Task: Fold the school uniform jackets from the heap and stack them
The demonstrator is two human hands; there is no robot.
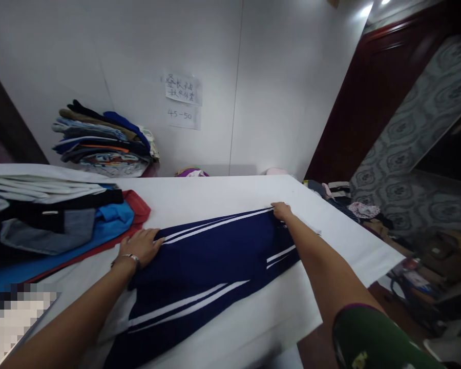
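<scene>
A navy blue garment with paired white stripes [215,253] lies stretched across the white table, its near left part hanging toward me. My left hand [140,249], with a bracelet at the wrist, is at the garment's far left corner, fingers bent over the cloth. At the far right end, my right hand [281,210] pinches the upper edge between thumb and fingers. Between the hands, that edge runs nearly straight. My right forearm hides part of the garment's right end.
Clothes are heaped on the left, including a blue garment [117,215] and a red one [138,205]. A folded stack [103,141] stands by the wall. Paper signs [183,97] hang there. The white table [338,251] ends at the right, with more clothes [363,210] beyond.
</scene>
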